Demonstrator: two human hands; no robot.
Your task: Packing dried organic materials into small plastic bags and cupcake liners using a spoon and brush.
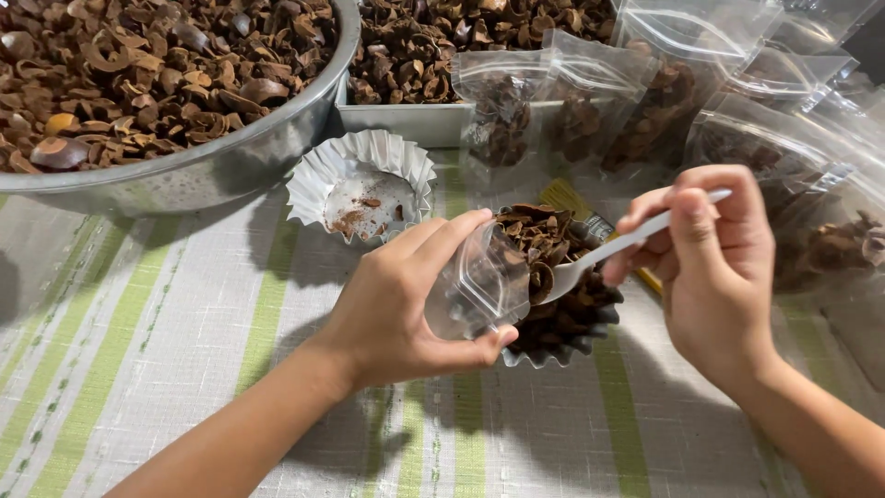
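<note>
Brown dried shell pieces (pixel 544 242) are heaped in a fluted foil cup (pixel 562 343) sitting on the desk between your hands. Your left hand (pixel 406 304) grips a clear plastic pouch (pixel 479 286), fingers wrapped around it and its mouth tilted toward the heap; your right hand (pixel 714 267) is closed on a white plastic spoon (pixel 608 251) whose bowl rests among the pieces. By the look of it, the pouch is barely filled, while several filled pouches (pixel 636 111) already stand behind. A second foil cup (pixel 361 189) holds only crumbs. A big metal bowl (pixel 230 161) and tray (pixel 406 120) remain full. Green-striped cloth (pixel 166 350) covers the desk; nothing of the room shows.
</note>
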